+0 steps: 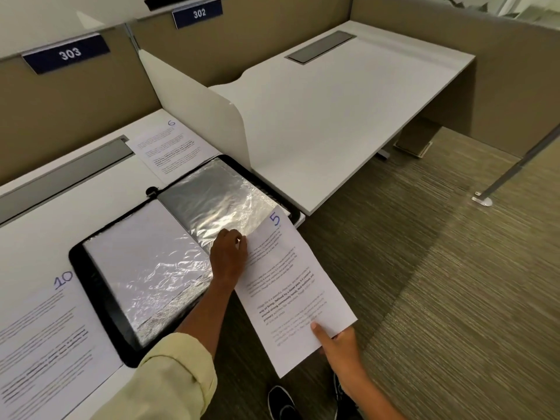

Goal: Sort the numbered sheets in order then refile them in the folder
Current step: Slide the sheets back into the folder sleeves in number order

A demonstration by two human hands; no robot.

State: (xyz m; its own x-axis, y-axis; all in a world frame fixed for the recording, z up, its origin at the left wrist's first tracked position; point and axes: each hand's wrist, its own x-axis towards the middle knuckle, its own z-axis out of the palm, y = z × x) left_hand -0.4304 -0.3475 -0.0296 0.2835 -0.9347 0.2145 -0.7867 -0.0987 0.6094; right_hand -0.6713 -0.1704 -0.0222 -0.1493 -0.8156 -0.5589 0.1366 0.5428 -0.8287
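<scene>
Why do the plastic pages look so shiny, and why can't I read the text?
Head view: overhead light glares off the crinkled sleeves of the folder; print on sheet 5 and sheet 10 is smeared by blur; the wide lens bends the desk edges.

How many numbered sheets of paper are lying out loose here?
3. Sheet 6 lies on the desk behind the open folder, sheet 10 lies left of it, and sheet 5 is held in both hands. Others may be hidden inside the folder's sleeves.

The printed lines on sheet 5 (291, 286), sheet 6 (169, 147) and sheet 10 (45, 338) are too blurred to read. Sheet 10 runs off the left edge. The left hand (228, 256) hides its own fingertips and part of sheet 5's edge.
</scene>
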